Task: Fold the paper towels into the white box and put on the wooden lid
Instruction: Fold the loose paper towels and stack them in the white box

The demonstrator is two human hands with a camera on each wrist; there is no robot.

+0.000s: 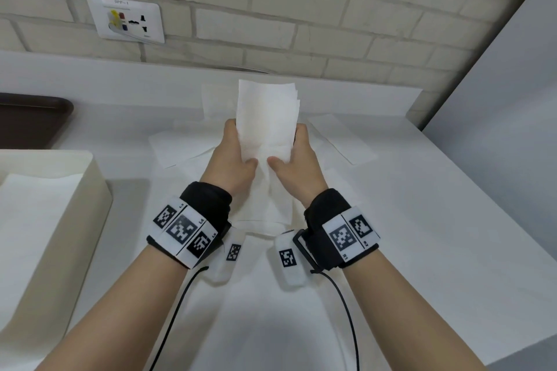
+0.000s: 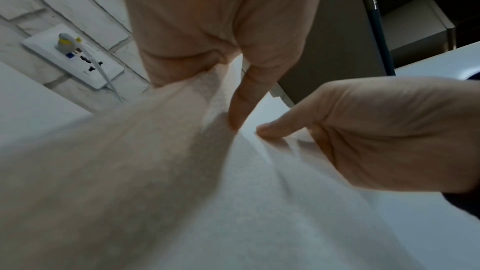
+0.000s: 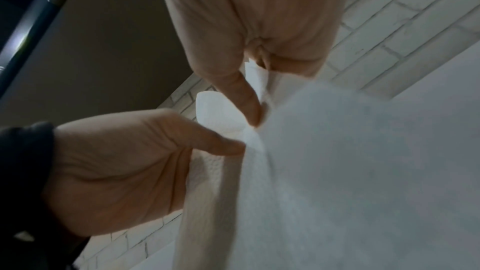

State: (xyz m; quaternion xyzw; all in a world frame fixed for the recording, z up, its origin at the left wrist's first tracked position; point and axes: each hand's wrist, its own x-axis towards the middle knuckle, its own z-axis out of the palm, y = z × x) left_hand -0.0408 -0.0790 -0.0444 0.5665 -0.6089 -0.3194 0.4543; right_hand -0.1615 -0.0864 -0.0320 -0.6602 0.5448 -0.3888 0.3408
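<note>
Paper towel (image 1: 266, 117) held upright over table (image 1: 422, 205), both our hands on it. Far left: white box (image 1: 90, 190), folded towel (image 1: 33, 220) lying inside. Our left hand (image 1: 233, 159) pinches held towel's left edge, thumb in front. Our right hand (image 1: 297, 159) pinches right edge likewise. More loose towels (image 1: 180, 147) flat on table beneath.

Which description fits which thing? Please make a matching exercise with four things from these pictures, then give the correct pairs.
Things:
1. folded paper towel
2. white box
3. wall socket
4. dark brown tray

Descriptions:
A. on the brick wall
B. near left, already has paper inside
C. gripped from both sides by left hand and right hand
D. far left on the counter, partly cut off

Pairs: 1-C, 2-B, 3-A, 4-D
</note>
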